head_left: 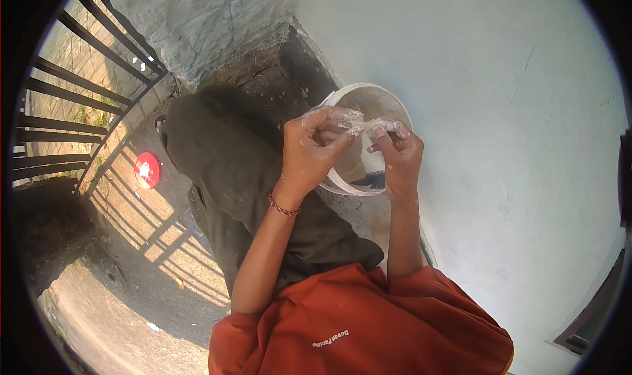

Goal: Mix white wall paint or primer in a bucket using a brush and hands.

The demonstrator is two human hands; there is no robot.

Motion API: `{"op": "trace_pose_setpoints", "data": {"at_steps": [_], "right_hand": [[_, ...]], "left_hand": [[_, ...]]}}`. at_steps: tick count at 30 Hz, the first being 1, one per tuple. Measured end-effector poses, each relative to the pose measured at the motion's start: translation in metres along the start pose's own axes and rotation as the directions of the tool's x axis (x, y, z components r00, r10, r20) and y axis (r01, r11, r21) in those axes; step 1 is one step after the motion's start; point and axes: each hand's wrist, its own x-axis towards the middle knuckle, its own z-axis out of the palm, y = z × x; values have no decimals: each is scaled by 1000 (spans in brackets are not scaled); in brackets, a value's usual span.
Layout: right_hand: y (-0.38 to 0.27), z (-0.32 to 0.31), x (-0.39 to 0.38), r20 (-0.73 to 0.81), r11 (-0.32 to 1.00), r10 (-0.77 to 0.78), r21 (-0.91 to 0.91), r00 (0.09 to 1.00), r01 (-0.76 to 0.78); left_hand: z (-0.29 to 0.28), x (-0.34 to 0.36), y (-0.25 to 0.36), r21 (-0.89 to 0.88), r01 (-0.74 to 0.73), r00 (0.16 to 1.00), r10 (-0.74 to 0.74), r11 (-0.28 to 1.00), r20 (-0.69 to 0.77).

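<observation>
Above a white bucket [340, 183], my two hands meet with their fingertips close together. Thumb and fingers of my left hand [316, 141] are pinched, and white paste coats their tips. My right hand [401, 150] is pinched as well, with white smears over its fingers. A whitish bit shows between the fingertips; it is too small and too smeared to name. Inside the bucket, below my right hand, lies a dark blue thing that looks like bristles [374, 180]. Greyish residue covers the bucket's inner wall, and my hands hide part of the inside.
A pale painted wall [513, 111] rises close on the right, and a rough plastered wall [210, 26] stands ahead. Dark metal railings [72, 79] run along the left. On the concrete ground lies a red round lid [147, 171] with white smears. My bent leg [224, 158] is left of the bucket.
</observation>
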Motion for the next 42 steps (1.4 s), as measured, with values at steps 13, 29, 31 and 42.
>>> {"op": "trace_pose_setpoints", "data": {"at_steps": [13, 29, 31, 42], "right_hand": [[0, -2, -3, 65, 992, -101, 86, 993, 95], [-2, 2, -4, 48, 998, -65, -9, 997, 65], [-2, 1, -4, 54, 995, -98, 16, 994, 97], [0, -1, -3, 29, 987, -119, 108, 992, 115]], "left_hand": [[3, -1, 2, 317, -150, 987, 159, 936, -2], [2, -3, 3, 365, -223, 974, 225, 904, 37], [2, -2, 3, 371, -228, 972, 230, 900, 39], [4, -2, 5, 284, -142, 988, 154, 948, -21]]}}
